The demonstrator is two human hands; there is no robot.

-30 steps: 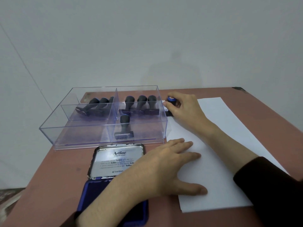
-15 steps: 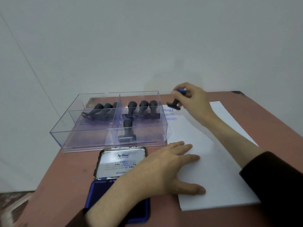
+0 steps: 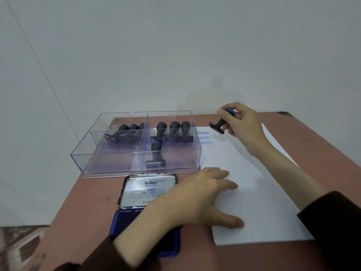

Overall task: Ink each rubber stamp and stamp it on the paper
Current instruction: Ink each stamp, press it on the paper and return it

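My right hand (image 3: 241, 120) grips a black rubber stamp (image 3: 218, 127) with a blue cap, tilted and lifted above the far left corner of the white paper (image 3: 259, 184). Blue prints reading FRAGILE and AMENDED (image 3: 204, 137) sit on the paper just left of and below the stamp. My left hand (image 3: 199, 194) lies flat with fingers spread on the paper's left edge, partly over the open blue ink pad (image 3: 136, 225), whose silver lid (image 3: 148, 189) stands open behind it.
A clear plastic box (image 3: 117, 163) with compartments stands at the back left of the reddish table (image 3: 322, 145); it holds several black stamps (image 3: 172, 132), one upright (image 3: 155, 155) in the front right section. A white wall rises behind.
My right hand lifted the stamp off the paper's far corner and tilted it, uncovering the FRAGILE print. The left hand stayed flat on the paper.
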